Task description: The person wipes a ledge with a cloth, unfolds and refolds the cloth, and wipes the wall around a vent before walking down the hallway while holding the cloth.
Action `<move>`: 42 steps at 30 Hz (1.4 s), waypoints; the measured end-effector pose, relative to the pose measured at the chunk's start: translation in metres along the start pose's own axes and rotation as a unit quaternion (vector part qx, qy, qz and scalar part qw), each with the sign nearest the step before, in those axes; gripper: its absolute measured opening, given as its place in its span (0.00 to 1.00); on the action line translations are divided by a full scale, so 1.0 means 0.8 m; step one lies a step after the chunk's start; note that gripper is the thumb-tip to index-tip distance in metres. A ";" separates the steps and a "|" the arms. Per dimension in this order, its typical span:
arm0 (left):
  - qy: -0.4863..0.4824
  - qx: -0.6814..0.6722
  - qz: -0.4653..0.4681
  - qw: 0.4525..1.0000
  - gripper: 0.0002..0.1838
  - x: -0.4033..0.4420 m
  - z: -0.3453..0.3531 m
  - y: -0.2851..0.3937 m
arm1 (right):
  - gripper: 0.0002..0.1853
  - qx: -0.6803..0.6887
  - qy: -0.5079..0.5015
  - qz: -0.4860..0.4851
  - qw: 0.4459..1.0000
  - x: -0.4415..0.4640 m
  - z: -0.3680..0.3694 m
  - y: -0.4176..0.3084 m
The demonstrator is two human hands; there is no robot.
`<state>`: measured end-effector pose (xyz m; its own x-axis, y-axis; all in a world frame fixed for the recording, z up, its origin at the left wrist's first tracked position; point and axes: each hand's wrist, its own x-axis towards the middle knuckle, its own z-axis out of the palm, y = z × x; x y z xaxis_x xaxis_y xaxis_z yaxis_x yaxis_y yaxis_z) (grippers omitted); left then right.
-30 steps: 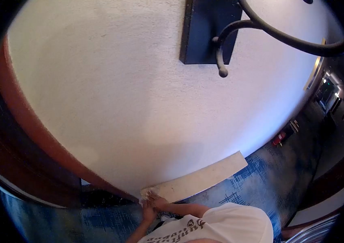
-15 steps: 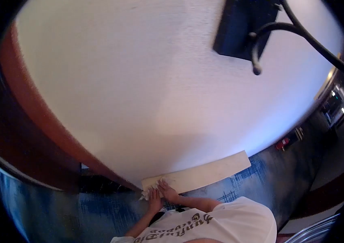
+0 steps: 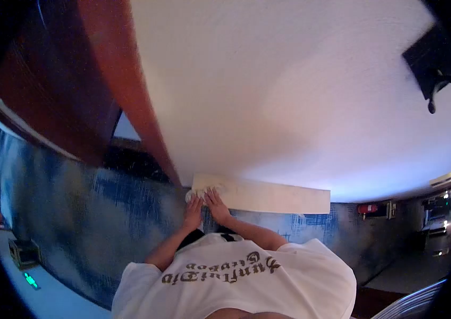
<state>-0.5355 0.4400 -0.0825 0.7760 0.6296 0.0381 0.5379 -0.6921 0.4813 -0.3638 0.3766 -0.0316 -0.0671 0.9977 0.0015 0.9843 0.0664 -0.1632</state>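
Note:
A long cream-coloured ledge [image 3: 278, 198] juts out along the foot of the pale wall. At its left end lies a crumpled white cloth [image 3: 188, 196], partly hidden under my fingers. My left hand [image 3: 193, 210] holds the cloth near the ledge's corner, with its fingers pointing towards the wall. Close beside it, my right hand [image 3: 217, 206] presses on the cloth against the ledge's top, its fingers bent over it. The fingertips of both hands are hard to make out against the white.
A red-brown border [image 3: 129, 64] edges the wall [image 3: 246, 95] on the left. At upper right is a dark box [image 3: 433, 58] with a curved black metal piece [image 3: 437, 87]. Blue-grey patterned carpet [image 3: 124, 212] lies below. A red object [image 3: 366, 208] is farther right, and a green lit sign [image 3: 31, 280] lower left.
The view has turned, so the ledge now looks nearly level and the dark box sits farther right. Both hands stay on the cloth at the ledge's left end.

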 end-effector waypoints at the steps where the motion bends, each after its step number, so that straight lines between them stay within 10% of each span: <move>1: -0.005 0.036 0.019 0.999 0.37 -0.011 0.017 -0.006 | 0.32 0.006 -0.017 -0.004 1.000 -0.006 0.007 0.000; 18: 0.005 -0.032 -0.084 0.996 0.40 0.058 0.012 0.012 | 0.27 0.099 0.040 0.044 0.993 0.071 0.036 0.027; 42: -0.070 -0.035 0.107 0.991 0.34 0.110 0.100 0.235 | 0.25 0.093 0.158 0.249 0.951 -0.172 0.007 0.177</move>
<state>-0.3400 0.3370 -0.0584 0.9102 0.4134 0.0269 0.3360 -0.7746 0.5358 -0.2160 0.2485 -0.0606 0.4818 0.8597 0.1696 0.8328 -0.3890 -0.3939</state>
